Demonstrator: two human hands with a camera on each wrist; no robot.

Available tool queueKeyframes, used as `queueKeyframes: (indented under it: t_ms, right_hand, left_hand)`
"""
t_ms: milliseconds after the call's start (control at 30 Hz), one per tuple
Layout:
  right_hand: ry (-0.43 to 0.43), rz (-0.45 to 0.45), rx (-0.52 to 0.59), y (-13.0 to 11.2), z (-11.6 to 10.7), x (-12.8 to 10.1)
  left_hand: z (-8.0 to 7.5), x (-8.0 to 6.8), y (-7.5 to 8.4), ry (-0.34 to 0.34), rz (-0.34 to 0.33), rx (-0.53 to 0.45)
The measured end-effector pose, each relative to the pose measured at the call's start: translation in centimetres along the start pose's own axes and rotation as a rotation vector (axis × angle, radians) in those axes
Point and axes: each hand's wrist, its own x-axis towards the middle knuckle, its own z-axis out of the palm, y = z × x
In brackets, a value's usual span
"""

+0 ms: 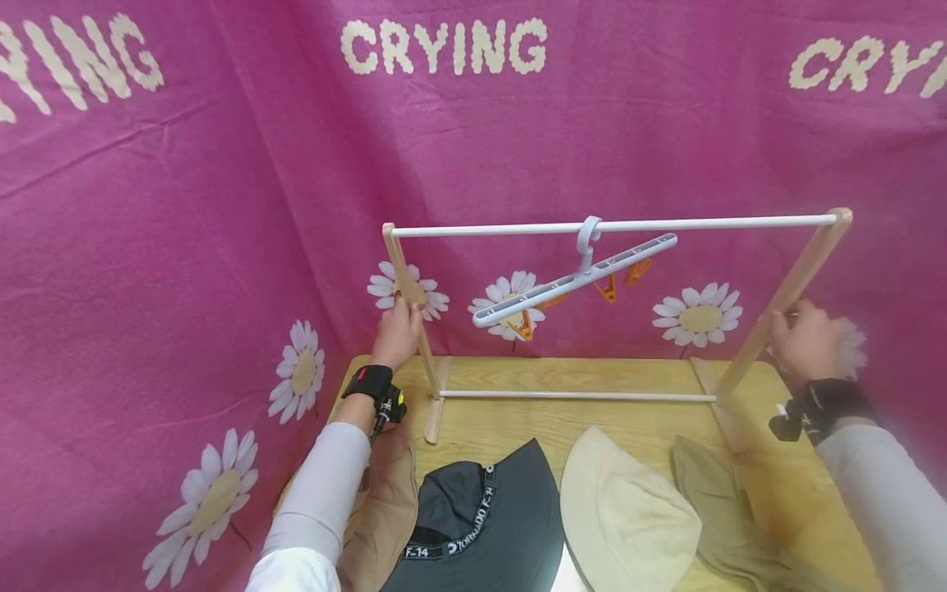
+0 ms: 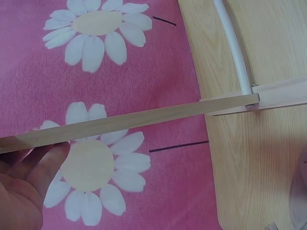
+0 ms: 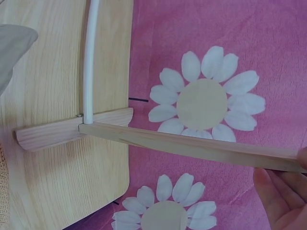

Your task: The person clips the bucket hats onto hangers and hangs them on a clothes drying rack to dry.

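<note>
Backdrop: a pink cloth printed with white daisies (image 1: 222, 247) hung behind and to the left of the worktop.
Worktop: a light wood-grain worktop (image 1: 562, 427) carried everything; its far edge met the cloth.
Rack: a small drying rack of pale wooden uprights and white rods (image 1: 614, 224) stood along the far edge, its feet near the far left and far right corners.
Handling: the rack looked light and stiff, likely to tip or twist if lifted by one end; the two uprights, taken at matching heights, seemed the soundest places to hold.
Hats: a dark grey bucket hat with a lettered band (image 1: 481, 518), a cream bucket hat (image 1: 621, 510), an olive one (image 1: 718, 501) and a tan one (image 1: 388, 501) lay along the near edge.
Hanger: a pale blue plastic hanger with orange clips (image 1: 577, 281) hung tilted from the top rod.
Left hand (image 1: 398, 333): its grip was closed round the left upright (image 2: 144, 117), thumb against the wood.
Right hand (image 1: 802, 341): its fingers curled round the right upright (image 3: 192, 146) about halfway up.
</note>
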Motion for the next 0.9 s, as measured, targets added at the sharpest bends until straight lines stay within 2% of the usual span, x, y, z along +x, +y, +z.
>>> queueKeyframes:
  t_ms: [167, 300, 400, 633, 767, 900]
  right_hand:
    - [0.051, -0.076, 0.116, -0.4, 0.9, 0.1]
    - [0.136, -0.144, 0.083, -1.0, 1.2, -0.2]
    - [0.153, -0.175, 0.069, -1.5, 1.1, -0.6]
    - [0.165, -0.174, 0.037, -2.0, 1.3, -1.1]
    - [0.168, -0.168, 0.013, -2.0, 1.5, -1.1]
    - [0.148, -0.167, -0.028, -1.8, 1.5, -1.2]
  left_hand:
    - [-0.6, 0.0, -0.3, 0.003, -0.006, -0.01]
    - [-1.0, 0.0, -0.5, 0.006, 0.0, -0.022]
    - [-1.3, 0.1, -0.8, 0.013, 0.006, -0.014]
    - [-1.6, 0.2, -1.5, 0.027, 0.027, -0.007]
    - [-1.8, 0.0, -1.6, -0.001, 0.004, -0.023]
    - [-1.8, -0.1, -2.0, 0.003, -0.005, -0.005]
